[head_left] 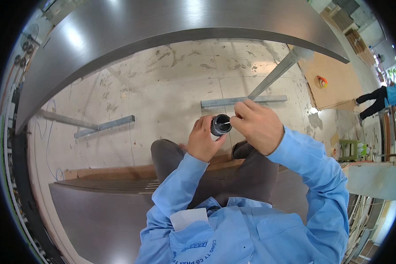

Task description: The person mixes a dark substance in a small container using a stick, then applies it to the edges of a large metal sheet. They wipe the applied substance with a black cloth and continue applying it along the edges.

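Observation:
My left hand is wrapped round a small open jar, which has a dark rim and inside and a pale band lower down. In my right hand the fingers are pinched on a thin pale stick. Its lower end reaches into the mouth of the jar; the tip is hidden in the dark inside, so I cannot tell whether it is a brush. Both hands are held above my lap.
Across the front runs a long dark grey panel on metal stands. Behind my legs lies another dark panel. Cardboard with a tape roll covers floor at the right. Another person is farther right, near a green stool.

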`<state>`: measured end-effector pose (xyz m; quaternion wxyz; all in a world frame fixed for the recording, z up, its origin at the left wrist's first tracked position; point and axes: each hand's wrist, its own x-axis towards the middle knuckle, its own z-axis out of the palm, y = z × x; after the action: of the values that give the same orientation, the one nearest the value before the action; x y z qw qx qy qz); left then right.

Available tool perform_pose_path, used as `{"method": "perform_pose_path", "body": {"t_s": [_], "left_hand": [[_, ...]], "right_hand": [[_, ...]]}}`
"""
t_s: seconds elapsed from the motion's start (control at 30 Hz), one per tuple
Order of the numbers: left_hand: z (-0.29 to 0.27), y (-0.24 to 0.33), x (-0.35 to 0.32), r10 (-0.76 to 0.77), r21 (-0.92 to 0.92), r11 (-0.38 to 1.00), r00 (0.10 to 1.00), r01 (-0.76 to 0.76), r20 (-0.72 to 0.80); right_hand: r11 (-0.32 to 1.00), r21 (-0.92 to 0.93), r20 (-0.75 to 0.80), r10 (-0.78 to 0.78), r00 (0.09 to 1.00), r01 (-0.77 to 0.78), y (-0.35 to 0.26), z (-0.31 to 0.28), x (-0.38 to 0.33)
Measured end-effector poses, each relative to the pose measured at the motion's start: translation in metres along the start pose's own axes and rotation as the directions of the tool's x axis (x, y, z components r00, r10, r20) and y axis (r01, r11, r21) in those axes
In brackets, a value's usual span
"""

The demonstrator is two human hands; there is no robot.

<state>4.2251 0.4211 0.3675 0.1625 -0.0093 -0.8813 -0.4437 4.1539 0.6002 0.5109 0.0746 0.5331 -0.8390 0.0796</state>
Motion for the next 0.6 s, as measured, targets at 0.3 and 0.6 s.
{"method": "perform_pose_path", "body": {"t_s": [0.3,0.6], "left_hand": [[0.004,0.001,-0.021,-0.015,-0.045,0.999,1.0,0.015,0.011],[0.008,-0.003,-0.007,-0.073,-0.088,0.994,0.993,0.065,-0.093]], "right_hand": [[0.997,-0.071,0.277,0.043,0.96,-0.024,-0.008,0.015,0.01],[0.993,0.099,0.035,0.055,0.998,-0.058,0.024,-0.004,-0.003]]}}
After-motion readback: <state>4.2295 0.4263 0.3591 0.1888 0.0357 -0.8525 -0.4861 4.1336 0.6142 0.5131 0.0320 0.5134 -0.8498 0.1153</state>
